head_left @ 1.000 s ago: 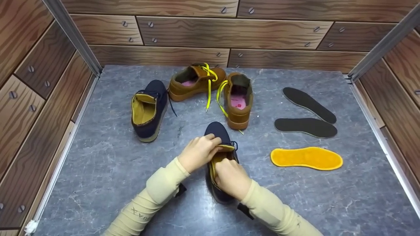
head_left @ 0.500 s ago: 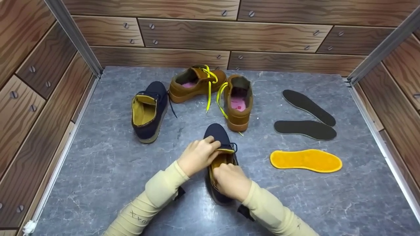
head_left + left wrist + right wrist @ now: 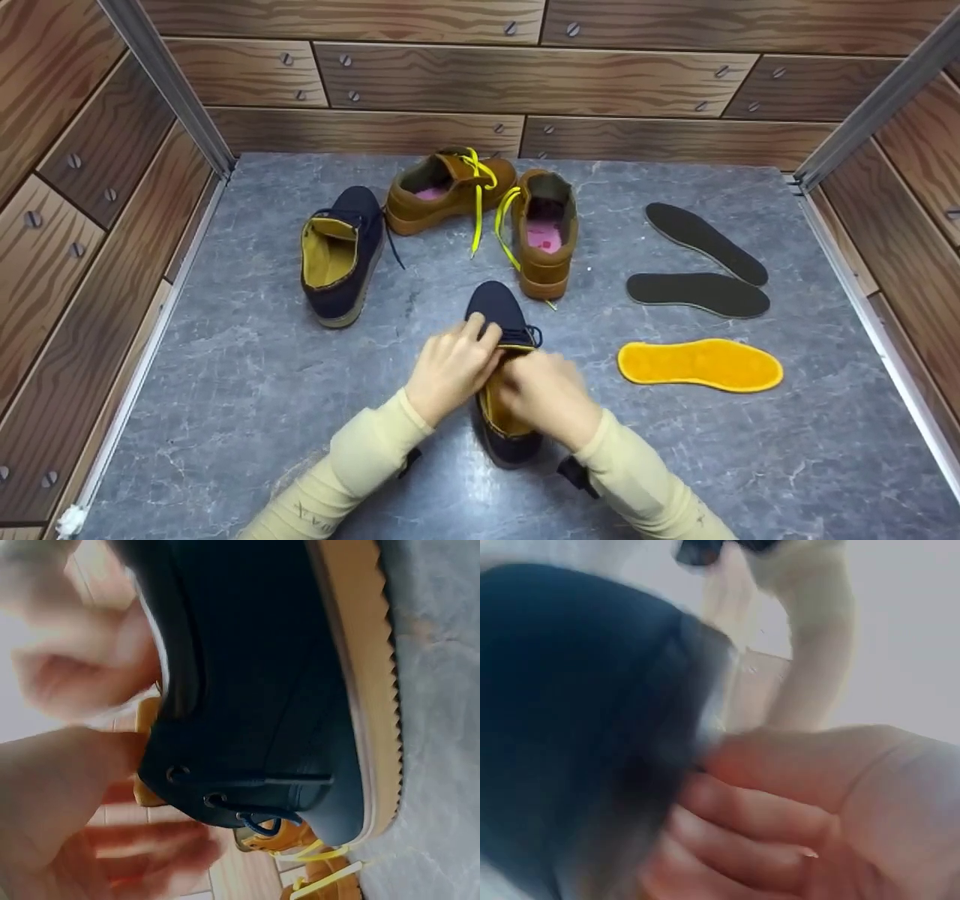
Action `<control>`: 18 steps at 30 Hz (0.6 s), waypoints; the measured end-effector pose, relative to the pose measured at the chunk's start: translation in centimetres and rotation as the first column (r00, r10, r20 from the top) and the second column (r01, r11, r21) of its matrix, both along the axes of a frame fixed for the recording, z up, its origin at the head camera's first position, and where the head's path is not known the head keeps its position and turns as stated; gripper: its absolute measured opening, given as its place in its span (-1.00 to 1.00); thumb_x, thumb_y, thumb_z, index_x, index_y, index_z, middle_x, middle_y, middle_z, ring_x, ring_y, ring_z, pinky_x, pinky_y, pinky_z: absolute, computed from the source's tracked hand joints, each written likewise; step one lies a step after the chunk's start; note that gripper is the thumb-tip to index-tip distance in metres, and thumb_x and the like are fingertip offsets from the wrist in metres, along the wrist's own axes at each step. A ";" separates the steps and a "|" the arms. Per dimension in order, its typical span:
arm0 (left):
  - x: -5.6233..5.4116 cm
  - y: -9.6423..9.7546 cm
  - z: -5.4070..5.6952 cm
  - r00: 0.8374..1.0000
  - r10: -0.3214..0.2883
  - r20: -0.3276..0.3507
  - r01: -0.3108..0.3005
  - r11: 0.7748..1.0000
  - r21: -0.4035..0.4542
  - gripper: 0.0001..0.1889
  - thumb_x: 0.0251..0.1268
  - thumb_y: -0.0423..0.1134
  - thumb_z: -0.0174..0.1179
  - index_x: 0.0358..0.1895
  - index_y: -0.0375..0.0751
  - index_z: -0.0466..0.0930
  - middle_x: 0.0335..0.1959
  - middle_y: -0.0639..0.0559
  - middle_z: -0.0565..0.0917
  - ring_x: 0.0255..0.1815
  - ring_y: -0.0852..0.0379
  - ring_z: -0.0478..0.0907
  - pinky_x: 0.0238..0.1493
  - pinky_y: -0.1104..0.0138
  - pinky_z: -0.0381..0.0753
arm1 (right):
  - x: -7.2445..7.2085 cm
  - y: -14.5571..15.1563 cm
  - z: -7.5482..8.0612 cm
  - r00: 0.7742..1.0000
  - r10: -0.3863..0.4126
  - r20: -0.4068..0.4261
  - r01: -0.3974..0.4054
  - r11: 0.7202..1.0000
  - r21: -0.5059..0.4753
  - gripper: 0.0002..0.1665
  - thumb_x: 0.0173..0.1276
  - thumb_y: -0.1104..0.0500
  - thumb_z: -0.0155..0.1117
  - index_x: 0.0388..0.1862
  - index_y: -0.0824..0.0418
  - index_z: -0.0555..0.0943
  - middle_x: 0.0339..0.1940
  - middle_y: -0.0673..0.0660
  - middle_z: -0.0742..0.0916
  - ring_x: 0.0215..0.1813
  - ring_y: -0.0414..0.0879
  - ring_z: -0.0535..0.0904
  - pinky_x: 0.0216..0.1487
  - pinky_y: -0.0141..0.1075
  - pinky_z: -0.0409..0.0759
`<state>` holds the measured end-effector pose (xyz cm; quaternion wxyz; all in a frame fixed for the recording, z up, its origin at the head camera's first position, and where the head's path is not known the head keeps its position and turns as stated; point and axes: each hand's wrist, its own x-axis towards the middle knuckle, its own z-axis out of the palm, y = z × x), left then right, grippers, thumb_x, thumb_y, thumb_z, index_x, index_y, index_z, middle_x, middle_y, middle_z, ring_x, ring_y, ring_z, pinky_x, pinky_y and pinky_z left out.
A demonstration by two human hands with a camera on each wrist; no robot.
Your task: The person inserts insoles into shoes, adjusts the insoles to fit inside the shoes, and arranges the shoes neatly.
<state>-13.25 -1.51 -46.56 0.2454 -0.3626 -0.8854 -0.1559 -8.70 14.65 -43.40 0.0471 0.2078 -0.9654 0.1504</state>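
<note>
A navy shoe (image 3: 495, 304) with a yellow lining stands toe-away at the front middle. My left hand (image 3: 454, 367) pinches its tongue, the thumb on the yellow inner side in the left wrist view. My right hand (image 3: 551, 394) is blurred, its fingers reaching into the shoe's opening close beside the left hand. Its fingertips are hidden by the shoe's dark side (image 3: 577, 705) in the right wrist view, so I cannot tell whether they grip or press. A matching navy shoe (image 3: 341, 259) with a loose lace sits to the left.
Two brown shoes (image 3: 450, 191) with yellow laces and pink inside stand at the back. To the right lie two black insoles (image 3: 697, 292), overlapping at one end, and an orange insole (image 3: 701, 365). Wood-patterned walls (image 3: 420, 79) enclose the grey marbled tabletop (image 3: 337, 397).
My right hand has moved forward within the shoe's opening toward the tongue, uncovering more of the heel. My left hand keeps its hold at the tongue, and the shoe stays in place.
</note>
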 end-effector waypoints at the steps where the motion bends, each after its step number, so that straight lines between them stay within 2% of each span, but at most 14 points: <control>1: 0.4 -0.1 -0.2 0.999 0.030 0.017 -0.031 0.999 0.024 -0.73 0.25 -0.14 0.33 -0.22 -0.25 0.50 -0.44 -0.06 0.55 -0.67 0.09 0.49 -0.79 0.33 0.45 | 0.0 0.3 0.3 0.997 -0.058 -0.045 0.058 0.998 0.002 -0.76 0.13 0.16 0.45 -0.62 0.17 0.58 -0.69 0.08 0.61 -0.69 0.03 0.50 -0.72 -0.19 0.38; 3: 1.2 -0.4 -0.8 0.992 0.074 0.102 -0.082 0.994 0.074 -0.63 0.24 -0.12 0.34 -0.12 -0.30 0.44 -0.54 -0.06 0.56 -0.75 0.09 0.46 -0.83 0.36 0.38 | 0.0 1.0 0.5 0.978 -0.182 -0.105 0.185 0.983 0.020 -0.66 0.14 0.05 0.50 -0.59 0.23 0.59 -0.69 0.14 0.61 -0.68 0.08 0.52 -0.73 -0.15 0.40; 5: 1.9 -0.6 -1.7 0.967 0.069 0.244 -0.101 0.987 0.124 -0.55 0.24 -0.14 0.33 0.01 -0.35 0.36 -0.65 -0.05 0.53 -0.82 0.09 0.43 -0.86 0.39 0.31 | -0.1 1.6 0.2 0.959 -0.272 -0.075 0.277 0.959 0.066 -0.57 0.15 -0.04 0.49 -0.59 0.27 0.58 -0.68 0.19 0.61 -0.65 0.14 0.55 -0.73 -0.10 0.42; 8: 2.6 -0.8 -3.1 0.899 0.024 0.436 -0.114 0.977 0.181 -0.45 0.25 -0.24 0.26 0.18 -0.45 0.25 -0.72 0.00 0.47 -0.80 0.07 0.43 -0.83 0.38 0.31 | -0.6 2.1 -1.1 0.951 -0.304 0.057 0.297 0.949 0.109 -0.55 0.22 -0.04 0.40 -0.65 0.27 0.55 -0.65 0.23 0.61 -0.60 0.20 0.57 -0.68 -0.01 0.46; 10: 2.8 -0.8 -3.7 0.856 -0.032 0.516 -0.109 0.965 0.240 -0.43 0.26 -0.35 0.18 0.26 -0.51 0.19 -0.70 0.03 0.47 -0.76 0.10 0.44 -0.79 0.38 0.37 | -1.0 2.1 -2.1 0.948 -0.293 0.128 0.282 0.955 0.097 -0.60 0.24 0.04 0.32 -0.67 0.25 0.52 -0.64 0.23 0.61 -0.57 0.22 0.58 -0.64 0.03 0.47; 11: 2.7 -0.8 -3.9 0.845 -0.056 0.531 -0.107 0.957 0.271 -0.42 0.26 -0.39 0.15 0.29 -0.53 0.17 -0.68 0.04 0.48 -0.74 0.11 0.45 -0.76 0.39 0.40 | -1.2 2.1 -2.5 0.948 -0.283 0.147 0.274 0.958 0.081 -0.62 0.25 0.08 0.29 -0.68 0.24 0.51 -0.63 0.22 0.61 -0.55 0.23 0.58 -0.63 0.04 0.47; 14: 2.4 -1.1 -4.0 0.840 -0.107 0.532 -0.100 0.933 0.346 -0.41 0.24 -0.50 0.09 0.33 -0.57 0.14 -0.66 0.02 0.50 -0.72 0.14 0.47 -0.74 0.42 0.42 | -1.5 1.6 -3.3 0.957 -0.266 0.118 0.266 0.964 0.017 -0.63 0.25 0.15 0.21 -0.73 0.21 0.46 -0.66 0.21 0.59 -0.57 0.24 0.58 -0.64 0.05 0.45; 18: 1.4 -2.7 -3.4 0.868 -0.108 0.484 -0.097 0.920 0.379 -0.41 0.23 -0.58 0.07 0.35 -0.52 0.16 -0.67 -0.03 0.52 -0.76 0.14 0.46 -0.78 0.47 0.38 | -2.0 0.1 -3.3 0.974 -0.225 0.039 0.227 0.972 -0.057 -0.59 0.29 0.18 0.18 -0.77 0.18 0.43 -0.71 0.19 0.57 -0.62 0.25 0.56 -0.69 0.01 0.40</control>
